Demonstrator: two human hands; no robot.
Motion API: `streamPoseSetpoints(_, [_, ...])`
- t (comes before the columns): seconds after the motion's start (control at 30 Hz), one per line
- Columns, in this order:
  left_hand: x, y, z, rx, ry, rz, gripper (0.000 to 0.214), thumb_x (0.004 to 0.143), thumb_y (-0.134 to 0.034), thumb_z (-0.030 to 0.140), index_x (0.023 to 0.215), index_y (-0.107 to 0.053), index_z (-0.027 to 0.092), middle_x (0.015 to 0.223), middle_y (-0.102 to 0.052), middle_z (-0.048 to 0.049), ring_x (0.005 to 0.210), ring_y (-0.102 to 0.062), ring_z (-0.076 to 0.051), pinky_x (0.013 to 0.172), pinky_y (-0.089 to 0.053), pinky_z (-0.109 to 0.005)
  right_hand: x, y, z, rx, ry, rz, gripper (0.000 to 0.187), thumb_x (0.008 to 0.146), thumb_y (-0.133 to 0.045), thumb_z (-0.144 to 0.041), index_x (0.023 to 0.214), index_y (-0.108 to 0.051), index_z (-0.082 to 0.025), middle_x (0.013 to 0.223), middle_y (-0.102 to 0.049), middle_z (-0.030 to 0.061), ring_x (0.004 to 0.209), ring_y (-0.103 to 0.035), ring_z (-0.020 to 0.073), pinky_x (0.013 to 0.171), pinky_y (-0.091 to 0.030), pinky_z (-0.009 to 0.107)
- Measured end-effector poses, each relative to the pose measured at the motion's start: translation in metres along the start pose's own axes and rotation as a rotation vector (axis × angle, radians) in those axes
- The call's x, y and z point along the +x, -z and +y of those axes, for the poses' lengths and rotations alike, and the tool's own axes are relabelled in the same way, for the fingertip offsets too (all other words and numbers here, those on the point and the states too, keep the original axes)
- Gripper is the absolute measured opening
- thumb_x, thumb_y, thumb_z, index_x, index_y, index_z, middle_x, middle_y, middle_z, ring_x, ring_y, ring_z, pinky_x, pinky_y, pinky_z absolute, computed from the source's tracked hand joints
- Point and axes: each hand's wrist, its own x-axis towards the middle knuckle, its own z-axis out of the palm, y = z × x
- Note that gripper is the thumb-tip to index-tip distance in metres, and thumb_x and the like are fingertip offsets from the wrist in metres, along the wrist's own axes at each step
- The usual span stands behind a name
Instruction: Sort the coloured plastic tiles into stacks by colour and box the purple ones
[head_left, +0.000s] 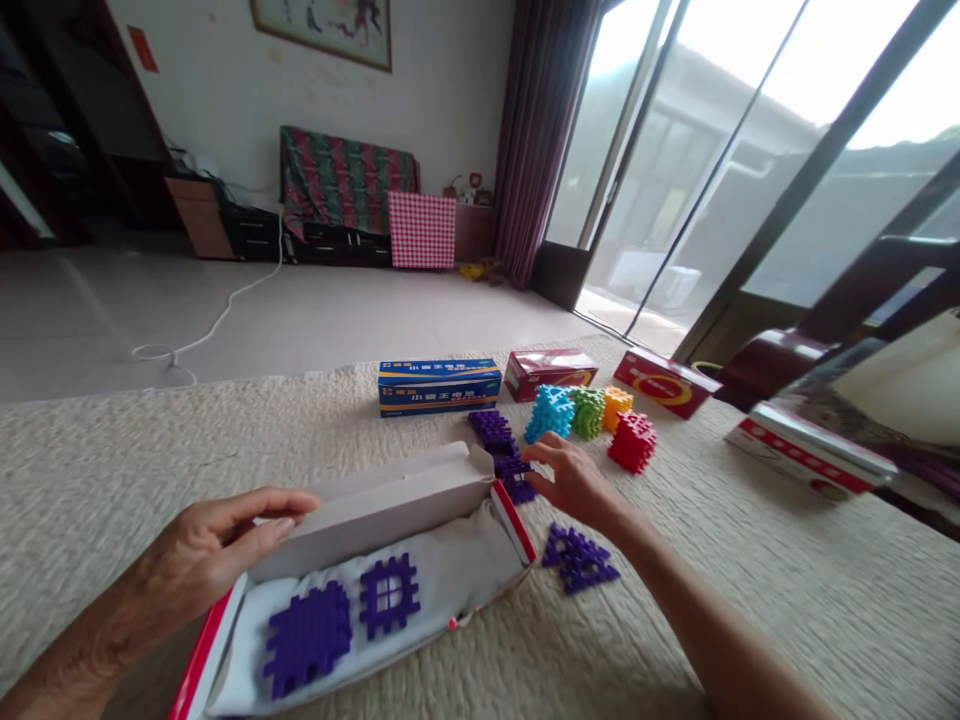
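My left hand is closed on the raised lid flap of an open red-and-white box, thumb on top. Inside the box lie two flat purple grid tiles on white lining. My right hand reaches over the textured beige tabletop with fingers spread, fingertips touching a purple tile just beyond the box's far end. Another purple tile lies further back, and a third lies beside my right wrist. Assembled cubes stand behind: blue, green, orange, red.
A blue-and-yellow box and two red boxes line the table's far edge. Another red-and-white box lies at right near a dark wooden chair. Beyond are tiled floor, a white cable and sliding glass doors.
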Motion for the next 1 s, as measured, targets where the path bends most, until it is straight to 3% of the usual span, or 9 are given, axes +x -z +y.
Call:
streamPoseSetpoints(0.2, [-0.001, 0.001, -0.003, -0.026, 0.035, -0.015, 0.039, 0.076, -0.057, 0.055, 0.101, -0.071, 0.029, 0.110, -0.070, 0.0002, 0.104, -0.062, -0.023, 0.094, -0.046, -0.031, 0.000, -0.001, -0.005, -0.116, -0.038, -0.081, 0.023, 0.078, -0.057, -0.012, 0.099, -0.063, -0.020, 0.097, -0.058, 0.0057, 0.084, -0.057, 0.0157, 0.078, -0.044, 0.028])
streamPoseSetpoints(0.53, [0.001, -0.001, -0.003, -0.039, 0.032, 0.005, 0.037, 0.075, -0.058, 0.053, 0.100, -0.072, 0.030, 0.108, -0.071, 0.0013, 0.102, -0.063, -0.021, 0.094, -0.047, -0.028, -0.003, -0.006, -0.008, -0.132, -0.037, -0.090, 0.026, 0.081, -0.055, -0.019, 0.107, -0.057, -0.019, 0.103, -0.056, 0.0069, 0.088, -0.058, 0.0172, 0.081, -0.045, 0.030])
streamPoseSetpoints(0.83, [0.001, -0.001, -0.005, -0.037, 0.014, 0.010, 0.040, 0.073, -0.058, 0.055, 0.099, -0.072, 0.028, 0.107, -0.071, -0.0005, 0.101, -0.064, -0.023, 0.093, -0.048, -0.030, -0.005, 0.002, -0.015, -0.130, 0.005, -0.125, 0.022, 0.074, -0.060, -0.017, 0.096, -0.057, -0.017, 0.099, -0.057, 0.0071, 0.084, -0.056, 0.0168, 0.077, -0.044, 0.029])
streamPoseSetpoints(1.0, [0.001, 0.000, -0.001, -0.006, -0.016, 0.033, 0.041, 0.073, -0.058, 0.055, 0.099, -0.072, 0.026, 0.106, -0.071, -0.0024, 0.101, -0.064, -0.024, 0.095, -0.047, -0.034, -0.002, 0.007, -0.008, 0.015, -0.021, -0.159, 0.017, 0.073, -0.051, -0.006, 0.083, -0.059, -0.017, 0.079, -0.061, 0.0023, 0.070, -0.055, 0.0126, 0.066, -0.043, 0.025])
